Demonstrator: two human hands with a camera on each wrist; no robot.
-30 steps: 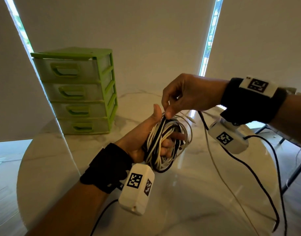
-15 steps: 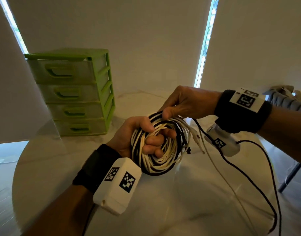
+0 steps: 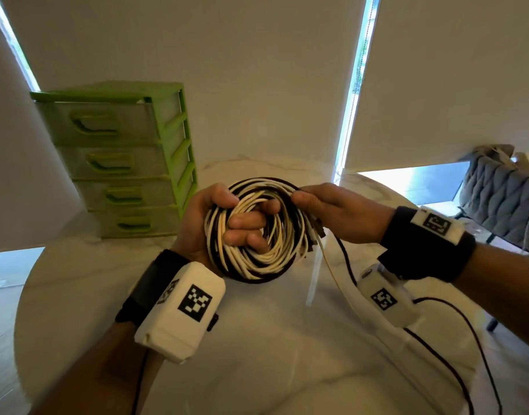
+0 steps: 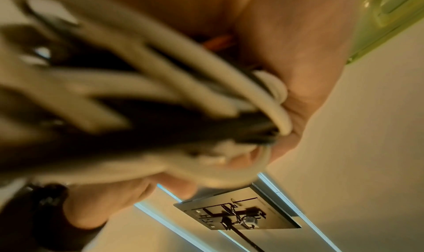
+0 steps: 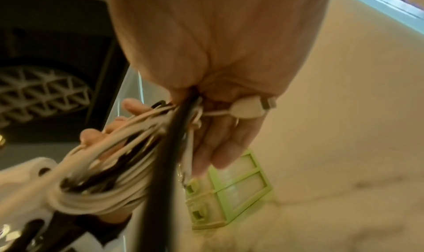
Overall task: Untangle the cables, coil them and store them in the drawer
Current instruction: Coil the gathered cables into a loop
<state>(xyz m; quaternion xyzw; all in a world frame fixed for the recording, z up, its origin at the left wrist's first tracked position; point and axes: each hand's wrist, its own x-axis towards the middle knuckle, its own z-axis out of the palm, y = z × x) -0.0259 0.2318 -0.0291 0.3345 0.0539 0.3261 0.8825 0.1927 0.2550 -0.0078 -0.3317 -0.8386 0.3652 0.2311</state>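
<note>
A round coil of white and black cables (image 3: 257, 259) hangs above the marble table (image 3: 272, 339). My left hand (image 3: 227, 226) grips its left side, fingers curled through the centre; the left wrist view shows the same cables (image 4: 160, 96) blurred against my palm. My right hand (image 3: 332, 211) pinches the coil's upper right edge. In the right wrist view a white plug (image 5: 249, 108) sticks out by the right hand (image 5: 218, 96) above the cable coil (image 5: 119, 174). The green drawer unit (image 3: 122, 163) stands at the back left with all drawers closed.
Thin black leads (image 3: 455, 339) run from the wrist cameras across the right side of the table. A grey quilted chair (image 3: 503, 199) sits beyond the table's right edge. Closed blinds cover the windows behind.
The coil has turned from edge-on to face me as a flat ring. Both hands moved lower and closer, and my right hand shifted from above the coil to its right edge.
</note>
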